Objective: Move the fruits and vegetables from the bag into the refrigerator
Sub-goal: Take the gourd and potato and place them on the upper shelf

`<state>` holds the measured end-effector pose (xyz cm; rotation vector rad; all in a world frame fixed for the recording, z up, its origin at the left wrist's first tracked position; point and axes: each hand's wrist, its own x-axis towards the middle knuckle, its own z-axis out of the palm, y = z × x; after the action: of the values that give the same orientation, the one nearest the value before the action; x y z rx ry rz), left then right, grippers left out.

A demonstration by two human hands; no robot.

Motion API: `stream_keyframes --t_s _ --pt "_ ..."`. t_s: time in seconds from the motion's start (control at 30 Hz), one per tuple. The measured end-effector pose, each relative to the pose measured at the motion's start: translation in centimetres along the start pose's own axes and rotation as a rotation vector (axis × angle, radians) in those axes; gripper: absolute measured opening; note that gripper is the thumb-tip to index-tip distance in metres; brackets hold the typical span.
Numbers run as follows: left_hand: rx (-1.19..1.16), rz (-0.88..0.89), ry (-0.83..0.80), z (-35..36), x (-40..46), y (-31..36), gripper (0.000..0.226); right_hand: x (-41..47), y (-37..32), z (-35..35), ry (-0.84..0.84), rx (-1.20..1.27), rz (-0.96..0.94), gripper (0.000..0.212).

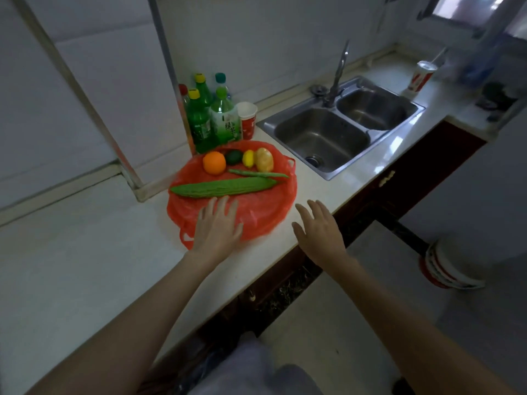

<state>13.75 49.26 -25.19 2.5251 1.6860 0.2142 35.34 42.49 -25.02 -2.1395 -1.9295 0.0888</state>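
Produce on the red bag (256, 212), probably firm, is best lifted singly by the spread, empty left hand (218, 228) and right hand (319, 232).

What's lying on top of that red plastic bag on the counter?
On the red bag lie an orange, an avocado, a lemon, a potato, a green bean and a long bitter gourd. The left hand covers part of its near edge.

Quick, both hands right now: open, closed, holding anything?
Left hand: open, fingers spread, empty, over the red bag.
Right hand: open, empty, over the counter edge.
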Motion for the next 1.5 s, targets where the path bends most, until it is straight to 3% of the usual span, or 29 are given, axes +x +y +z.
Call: stream_keyframes --t_s 0.4,0.7,1.0,1.2,1.5 --pt "0.027 -0.130 -0.050 2.8 10.4 -0.7 0.058 11.8 2.5 3.2 -0.110 0.054 -0.171 0.045" --pt "0.039 -0.315 -0.238 6.6 16.7 0.6 0.064 19.6 6.4 5.1 -0.165 0.131 -0.312 0.043" --pt "0.173 -0.260 -0.392 9.2 19.9 0.5 0.069 22.4 10.4 7.2 -0.213 0.169 -0.399 0.045" --pt "0.197 -0.170 -0.348 9.4 19.8 -0.4 0.060 23.4 11.8 7.1 -0.255 0.177 -0.432 0.049" --pt "0.258 -0.056 -0.168 6.6 16.4 -1.0 0.075 26.3 10.3 5.5 -0.232 0.253 -0.513 0.047"
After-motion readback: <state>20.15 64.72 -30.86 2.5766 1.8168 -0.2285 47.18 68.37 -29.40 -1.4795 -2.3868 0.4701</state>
